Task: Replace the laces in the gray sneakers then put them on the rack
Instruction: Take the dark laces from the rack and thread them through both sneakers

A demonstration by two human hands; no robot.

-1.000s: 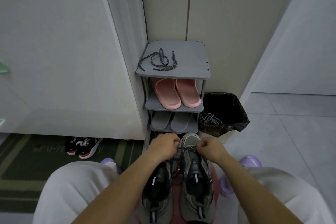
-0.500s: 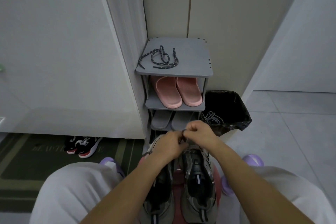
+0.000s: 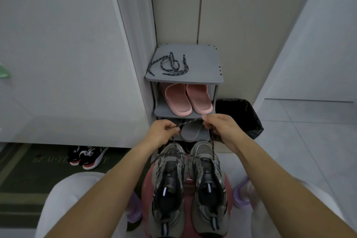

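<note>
Two gray sneakers stand side by side on a pink stool [image 3: 187, 183] between my knees, the left sneaker [image 3: 167, 185] and the right sneaker [image 3: 209, 183], toes pointing away. A dark speckled lace [image 3: 190, 121] runs from the front eyelets up to both hands. My left hand [image 3: 162, 131] pinches one end of it and my right hand [image 3: 222, 127] grips the other strand, both raised above the toes. Another dark speckled lace [image 3: 170, 65] lies coiled on the top shelf of the gray rack [image 3: 204, 63].
Pink slippers [image 3: 186, 98] fill the rack's second shelf and gray slippers [image 3: 190, 133] the third. A black-lined bin [image 3: 241, 114] stands right of the rack. Black, white and red sneakers [image 3: 88, 155] sit on a dark mat [image 3: 29, 176] at the left. White walls enclose the corner.
My hands rose from the right sneaker's toe, met above it, then drew apart, pulling the lace up and taut between them.
</note>
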